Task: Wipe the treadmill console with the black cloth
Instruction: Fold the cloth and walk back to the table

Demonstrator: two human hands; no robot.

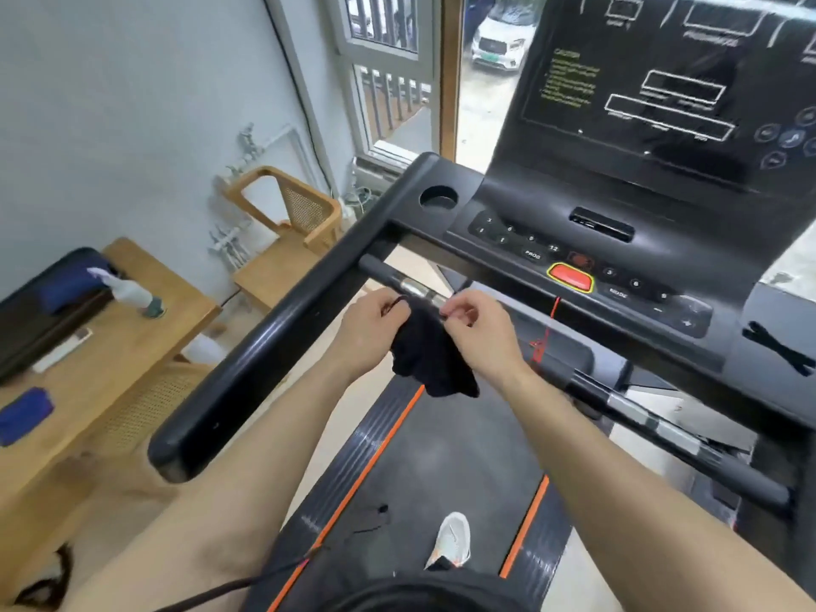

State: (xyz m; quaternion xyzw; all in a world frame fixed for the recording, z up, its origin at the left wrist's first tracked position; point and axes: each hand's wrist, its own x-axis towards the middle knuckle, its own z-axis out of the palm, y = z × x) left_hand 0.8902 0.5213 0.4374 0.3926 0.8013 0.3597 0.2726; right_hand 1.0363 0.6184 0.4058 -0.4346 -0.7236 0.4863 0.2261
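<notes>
**Cloth being readied, console not yet touched**

Above the treadmill belt (441,470), the left hand (368,333) and right hand (479,333) each pinch a top corner of the black cloth (430,360), which hangs between them. Next, it likely needs bunching and lifting to the console (587,262) just ahead.
</notes>
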